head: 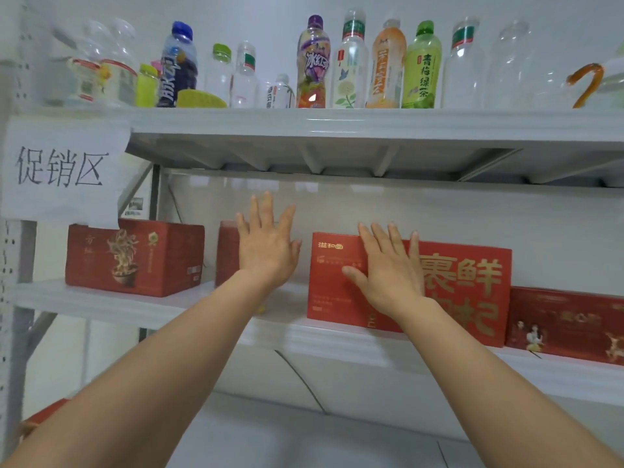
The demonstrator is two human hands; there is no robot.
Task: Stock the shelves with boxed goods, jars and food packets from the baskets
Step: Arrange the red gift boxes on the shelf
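Note:
A tall red box with gold characters (472, 285) stands upright on the middle white shelf (101, 304). My right hand (388, 268) lies flat against its front, fingers straight. My left hand (266, 244) is raised with spread fingers in front of a narrow red box (227, 251), partly hiding it; whether it touches is unclear. A red carton with a noodle picture (135, 258) sits at the shelf's left. A low red box with figures (567, 324) lies at the right.
The top shelf (371, 121) carries a row of several drink bottles (351, 62). A paper sign with handwritten characters (60, 170) hangs on the left upright. A red item (44, 413) shows low at the left edge. No basket is in view.

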